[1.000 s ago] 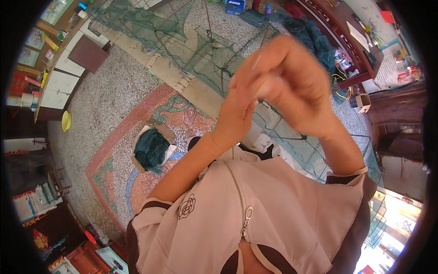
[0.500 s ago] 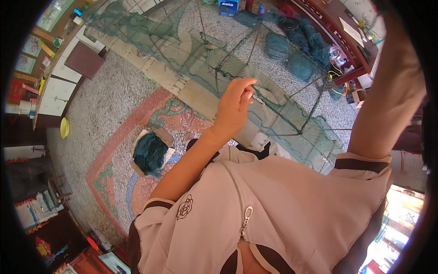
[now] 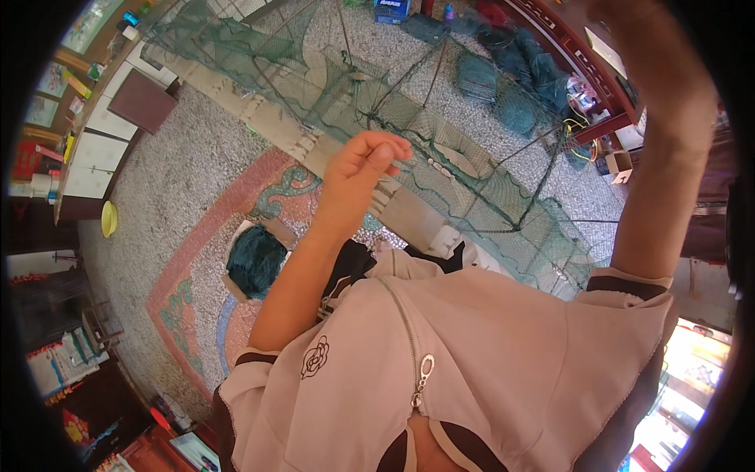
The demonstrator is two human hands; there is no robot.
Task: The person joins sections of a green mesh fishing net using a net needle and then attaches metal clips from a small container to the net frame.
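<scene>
My left hand (image 3: 363, 169) is closed in a pinch, thumb against curled fingers. What it holds, if anything, is too fine to make out. It hovers over the near edge of a long green mesh net trap (image 3: 495, 200) with thin dark frame rods and dark green cord along it. The trap stretches from the upper left to the lower right in front of me. My right arm is raised at the far right; the right hand (image 3: 633, 20) is blurred near the upper rim, its fingers not readable.
A dark teal net bundle (image 3: 258, 259) lies on the patterned floor to the left. More teal net bundles (image 3: 515, 86) sit beyond the trap, beside a dark red wooden cabinet (image 3: 582, 67). A brown box-shaped thing (image 3: 141, 102) and a yellow bowl (image 3: 109, 219) are at far left.
My left hand has moved left and a little toward me, away from the trap's cord. My right hand has risen toward the upper rim. The trap stays about where it was.
</scene>
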